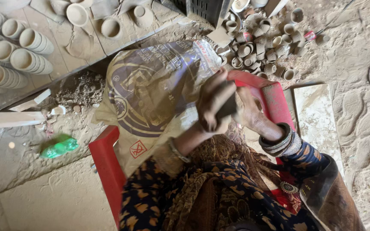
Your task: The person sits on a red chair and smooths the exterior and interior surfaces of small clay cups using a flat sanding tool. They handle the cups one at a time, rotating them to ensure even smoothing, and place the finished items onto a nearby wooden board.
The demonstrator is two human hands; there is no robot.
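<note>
Hands, centre of frame: left hand (pixel 213 107) curled shut around a small dark object (pixel 228 108), its kind not clear; right hand (pixel 250 112) just beside it, fingers against the same object from the right, its grip on it not clear. Right wrist carries a stack of dark bangles (pixel 279 141); left wrist a thin bracelet (pixel 178 152).

Sack (pixel 150 92), tan woven plastic with blue print, draped over the lap directly beneath and to the left of the hands.

Chair (pixel 105 164), red plastic, arms showing lower left of centre and right of centre.

Garment, dark patterned fabric (pixel 210 192) with orange motifs, lower centre.

Clay cups, stacked in rows (pixel 13 51), lying on their sides on a board, upper left of frame.

Clay bowls (pixel 110 28), single, upright, upper centre-left.

Clay cups, small, in a loose pile (pixel 264 45) on the ground, upper right of centre.

Bottle (pixel 59 147), green plastic, lying on the dusty ground at left.

Stone slab (pixel 315 115), pale, flat, right of the chair.
</note>
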